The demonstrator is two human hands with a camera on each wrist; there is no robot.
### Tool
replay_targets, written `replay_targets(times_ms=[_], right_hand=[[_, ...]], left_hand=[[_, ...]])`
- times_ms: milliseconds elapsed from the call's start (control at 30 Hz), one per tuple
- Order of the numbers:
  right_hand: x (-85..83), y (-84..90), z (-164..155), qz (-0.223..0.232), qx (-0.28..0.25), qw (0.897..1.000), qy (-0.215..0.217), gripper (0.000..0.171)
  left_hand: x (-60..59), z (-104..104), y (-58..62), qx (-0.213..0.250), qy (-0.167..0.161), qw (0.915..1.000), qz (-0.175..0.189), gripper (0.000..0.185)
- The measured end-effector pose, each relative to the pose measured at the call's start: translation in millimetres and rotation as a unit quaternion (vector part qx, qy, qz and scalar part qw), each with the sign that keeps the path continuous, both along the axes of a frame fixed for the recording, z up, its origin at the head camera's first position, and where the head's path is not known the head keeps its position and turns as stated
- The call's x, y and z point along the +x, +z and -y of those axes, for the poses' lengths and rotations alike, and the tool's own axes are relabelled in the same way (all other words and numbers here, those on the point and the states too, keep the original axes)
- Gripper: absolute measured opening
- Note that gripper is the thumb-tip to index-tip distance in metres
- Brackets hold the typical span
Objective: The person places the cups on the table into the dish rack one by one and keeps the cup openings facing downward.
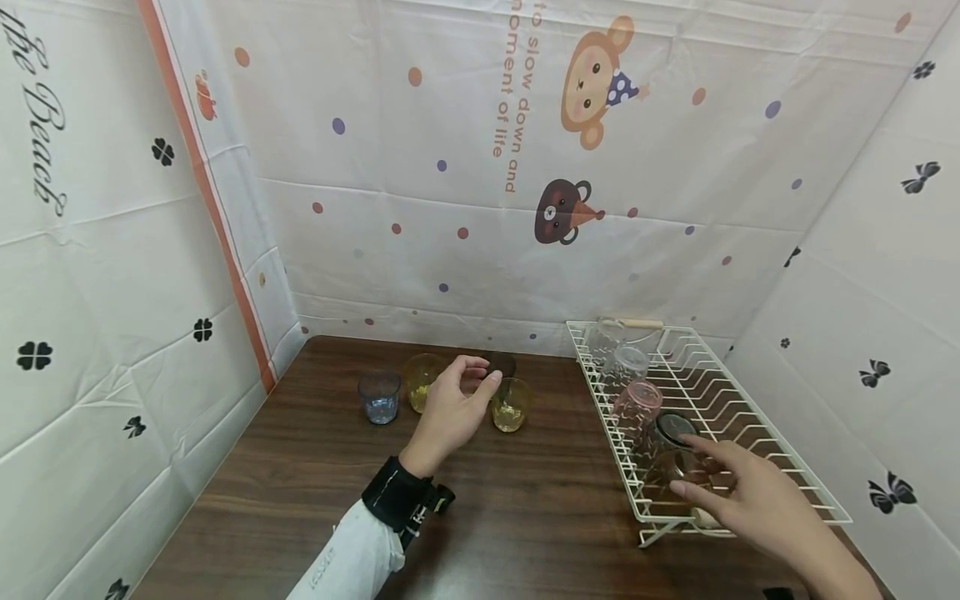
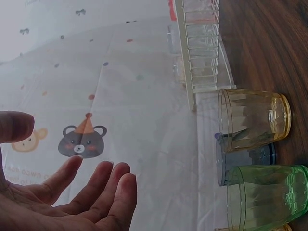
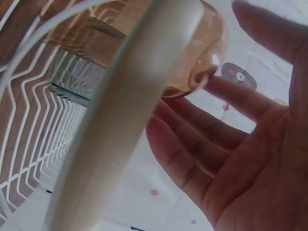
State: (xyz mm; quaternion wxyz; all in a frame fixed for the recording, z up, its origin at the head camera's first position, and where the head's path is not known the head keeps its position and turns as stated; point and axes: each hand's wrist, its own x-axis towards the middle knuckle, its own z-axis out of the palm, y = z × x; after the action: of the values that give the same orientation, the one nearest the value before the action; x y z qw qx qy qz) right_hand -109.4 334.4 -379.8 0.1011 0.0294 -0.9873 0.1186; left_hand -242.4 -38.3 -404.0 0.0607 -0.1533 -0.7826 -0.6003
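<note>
My left hand [image 1: 455, 410] hovers over the table among upright glasses, its fingers loosely bent with nothing between them. To its right stand an amber glass [image 1: 510, 410] and a dark glass [image 1: 501, 364]; to its left, a yellowish glass [image 1: 418, 393] and a blue glass [image 1: 379, 400]. A green glass [image 2: 264, 197] shows in the left wrist view, hidden by the hand in the head view. At the dish rack's near end, my right hand [image 1: 757, 500] reaches toward a brownish amber glass [image 3: 209, 48]. Its fingertips are at the glass's side, the thumb spread away from it.
The white wire dish rack [image 1: 750, 442] stands at the right, with wooden handles [image 1: 641, 323] at its ends. Along its left side are a dark grey glass [image 1: 673, 427], a pink glass [image 1: 639, 403] and clear glasses [image 1: 627, 365]. Printed cloth [image 1: 420, 250] walls surround the table [image 1: 300, 492].
</note>
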Motion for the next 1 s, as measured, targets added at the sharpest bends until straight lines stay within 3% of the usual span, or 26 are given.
replay_targets(times_ms=[200, 533, 700, 1000], right_hand=[[-9.8, 0.3, -1, -0.052, -0.008, 0.999, 0.001, 0.064], [-23.1, -12.3, 0, 0.048, -0.008, 0.999, 0.015, 0.077], [-24.2, -17.0, 3, 0.056, -0.012, 0.998, 0.024, 0.074], [-24.3, -19.4, 6, 0.029, -0.007, 0.999, 0.035, 0.071]], left_hand=[[0.0, 3, -0.8, -0.002, -0.003, 1.0000, 0.005, 0.037], [0.7, 3, 2.8, -0.006, -0.004, 1.0000, 0.002, 0.040], [1.4, 3, 5.2, 0.000, -0.003, 1.0000, 0.003, 0.039], [2.1, 6, 5.8, 0.001, 0.003, 1.0000, 0.003, 0.038]])
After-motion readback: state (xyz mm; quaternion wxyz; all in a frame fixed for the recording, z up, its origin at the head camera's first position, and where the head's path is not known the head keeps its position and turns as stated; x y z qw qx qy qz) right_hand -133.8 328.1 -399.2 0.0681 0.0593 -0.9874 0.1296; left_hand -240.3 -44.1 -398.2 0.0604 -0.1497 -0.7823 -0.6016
